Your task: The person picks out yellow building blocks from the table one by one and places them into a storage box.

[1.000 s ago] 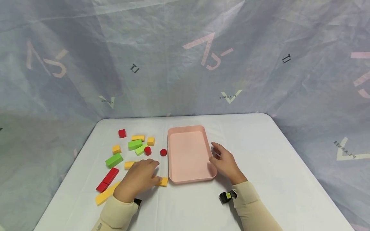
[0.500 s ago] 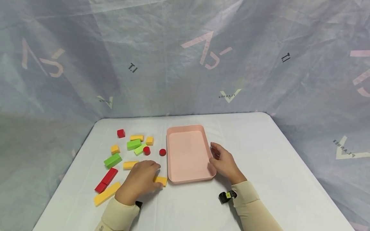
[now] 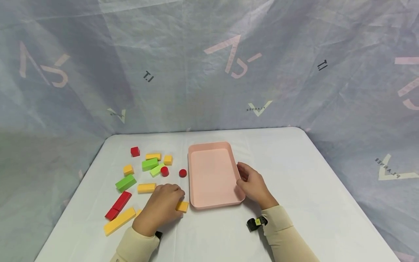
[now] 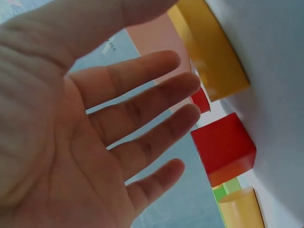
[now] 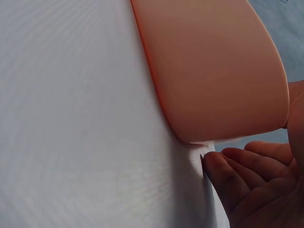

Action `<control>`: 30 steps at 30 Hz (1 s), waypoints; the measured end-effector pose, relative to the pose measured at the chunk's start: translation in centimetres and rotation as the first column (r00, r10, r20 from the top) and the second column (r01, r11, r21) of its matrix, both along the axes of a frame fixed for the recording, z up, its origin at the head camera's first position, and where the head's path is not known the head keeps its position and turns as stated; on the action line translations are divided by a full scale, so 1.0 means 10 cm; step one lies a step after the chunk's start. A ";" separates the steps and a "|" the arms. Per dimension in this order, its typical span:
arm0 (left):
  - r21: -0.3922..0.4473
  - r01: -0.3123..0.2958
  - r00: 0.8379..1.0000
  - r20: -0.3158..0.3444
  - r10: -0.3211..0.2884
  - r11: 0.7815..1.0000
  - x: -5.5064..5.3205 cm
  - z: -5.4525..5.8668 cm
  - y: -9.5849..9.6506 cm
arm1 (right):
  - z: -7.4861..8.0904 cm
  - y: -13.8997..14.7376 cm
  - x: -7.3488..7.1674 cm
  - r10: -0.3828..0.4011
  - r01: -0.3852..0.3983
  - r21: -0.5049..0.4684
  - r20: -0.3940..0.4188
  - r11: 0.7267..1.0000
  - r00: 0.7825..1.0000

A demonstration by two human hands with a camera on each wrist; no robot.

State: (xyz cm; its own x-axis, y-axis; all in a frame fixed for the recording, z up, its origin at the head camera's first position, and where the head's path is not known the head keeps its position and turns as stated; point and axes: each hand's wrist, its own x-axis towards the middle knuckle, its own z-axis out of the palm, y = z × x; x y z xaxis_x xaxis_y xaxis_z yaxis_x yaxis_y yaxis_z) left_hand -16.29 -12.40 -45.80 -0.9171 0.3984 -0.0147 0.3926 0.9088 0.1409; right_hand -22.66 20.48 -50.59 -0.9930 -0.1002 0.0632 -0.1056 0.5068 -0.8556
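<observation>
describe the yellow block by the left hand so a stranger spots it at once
On the white table, find the pink tray and go to its near left corner. Just left of that corner, next to the left hand, is a flat-sided yellow block, partly hidden by that hand. None of the other yellow pieces is as near the tray.

With our left forearm [image 3: 135,247] and right forearm [image 3: 289,234] stretched forward, we spread our left hand [image 3: 161,208] straight-fingered and bend our right hand [image 3: 256,185] loosely, its thumb [image 3: 242,184] apart from the fingers [image 5: 228,178]
</observation>
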 end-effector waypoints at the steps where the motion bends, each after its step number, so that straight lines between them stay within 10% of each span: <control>1: -0.009 0.003 1.000 -0.003 -0.003 1.000 0.00 -0.01 0.00 | 0.00 0.00 0.00 0.002 -0.002 -0.007 0.000 1.000 1.000; 30: -0.065 0.026 0.998 -0.061 -0.030 0.998 -0.03 -0.01 0.04 | -0.02 0.01 0.00 -0.001 0.000 -0.030 -0.022 1.000 1.000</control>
